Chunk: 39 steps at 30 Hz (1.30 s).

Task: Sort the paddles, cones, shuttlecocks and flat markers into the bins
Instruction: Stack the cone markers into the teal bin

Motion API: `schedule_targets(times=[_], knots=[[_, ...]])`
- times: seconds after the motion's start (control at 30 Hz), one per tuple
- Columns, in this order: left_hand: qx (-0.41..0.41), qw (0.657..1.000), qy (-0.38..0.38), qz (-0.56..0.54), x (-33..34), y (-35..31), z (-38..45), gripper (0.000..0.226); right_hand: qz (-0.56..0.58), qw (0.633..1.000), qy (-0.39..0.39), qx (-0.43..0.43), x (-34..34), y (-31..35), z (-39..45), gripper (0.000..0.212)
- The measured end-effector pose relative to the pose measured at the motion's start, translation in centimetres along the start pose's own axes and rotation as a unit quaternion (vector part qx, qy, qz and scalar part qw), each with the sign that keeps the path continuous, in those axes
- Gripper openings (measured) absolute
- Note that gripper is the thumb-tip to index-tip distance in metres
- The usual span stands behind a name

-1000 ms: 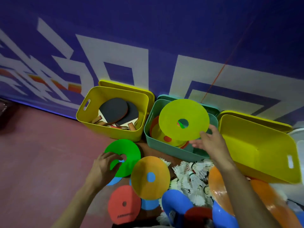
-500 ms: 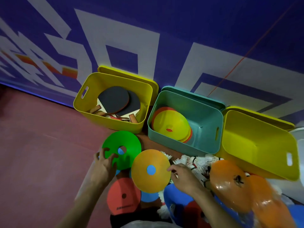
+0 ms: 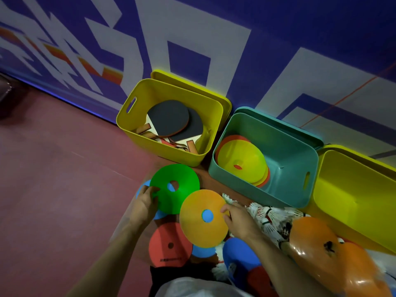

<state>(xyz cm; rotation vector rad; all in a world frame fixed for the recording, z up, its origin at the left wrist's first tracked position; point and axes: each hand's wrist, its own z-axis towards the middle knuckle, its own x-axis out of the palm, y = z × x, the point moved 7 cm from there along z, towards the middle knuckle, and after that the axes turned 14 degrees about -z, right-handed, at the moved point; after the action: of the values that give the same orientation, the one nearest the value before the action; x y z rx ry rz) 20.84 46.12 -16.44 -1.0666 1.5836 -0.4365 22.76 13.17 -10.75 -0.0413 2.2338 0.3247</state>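
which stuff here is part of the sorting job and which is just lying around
Job: green marker, orange marker, red marker, shuttlecocks, orange cones, paddles, teal bin, yellow bins.

Lying about: patterned wall, red floor.

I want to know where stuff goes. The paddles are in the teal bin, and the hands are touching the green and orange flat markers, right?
Not quite. The head view shows the paddles in the left yellow bin; the teal bin holds flat markers. The rest is right: the left hand is on the green flat marker and the right hand on the orange flat marker.
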Motion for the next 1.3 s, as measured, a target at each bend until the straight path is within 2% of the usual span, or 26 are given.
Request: schedule_targets(times=[0.1, 0.27, 0.3, 0.33, 0.4, 0.47, 0.53, 0.77, 0.87, 1.07, 1.3], knots=[[0.007, 0.999, -0.027, -0.037, -1.1, -1.8, -0.2, 0.032, -0.003, 0.997, -0.069, -0.018, -1.4, 0.7, -0.7, 0.015], [0.069, 0.993, -0.069, -0.060, -5.1, -5.9, -1.9, 0.031, 0.043, 0.988, -0.148, -0.012, -3.8, 1.0, -3.2, 0.050], [0.078, 0.992, -0.073, -0.070, -5.9, -6.9, -2.3, 0.029, 0.053, 0.985, -0.162, -0.015, -4.4, 0.9, -3.8, 0.048], [0.089, 0.990, -0.077, -0.072, -6.8, -7.8, -2.7, 0.027, 0.055, 0.981, -0.182, -0.028, -4.9, 0.8, -4.4, 0.038], [0.115, 0.987, -0.089, -0.074, -8.3, -9.9, -3.3, 0.029, 0.051, 0.973, -0.225, -0.029, -6.0, -0.1, -5.9, 0.004], [0.136, 0.983, -0.097, -0.071, -9.5, -12.0, -3.7, 0.031, 0.082, 0.964, -0.253, -0.007, -6.8, -1.7, -7.3, 0.018], [0.158, 0.980, -0.098, -0.071, -10.0, -14.4, -4.0, 0.030, 0.130, 0.952, -0.277, 0.015, -7.6, -3.3, -8.8, 0.023], [0.258, 0.960, -0.034, -0.103, -7.3, -23.4, -3.3, 0.032, 0.186, 0.910, -0.365, 0.060, -10.5, -7.9, -13.2, 0.038], [0.280, 0.957, -0.015, -0.073, -5.4, -26.6, -2.2, 0.032, 0.185, 0.914, -0.355, 0.067, -10.5, -9.4, -14.0, 0.041], [0.293, 0.953, 0.022, -0.073, -2.7, -27.9, -1.3, 0.030, 0.183, 0.947, -0.243, 0.102, -6.0, -10.0, -13.1, 0.041], [0.266, 0.962, 0.013, -0.066, -3.2, -28.0, -0.7, 0.030, 0.214, 0.946, -0.230, 0.075, -5.7, -8.3, -13.0, 0.042]])
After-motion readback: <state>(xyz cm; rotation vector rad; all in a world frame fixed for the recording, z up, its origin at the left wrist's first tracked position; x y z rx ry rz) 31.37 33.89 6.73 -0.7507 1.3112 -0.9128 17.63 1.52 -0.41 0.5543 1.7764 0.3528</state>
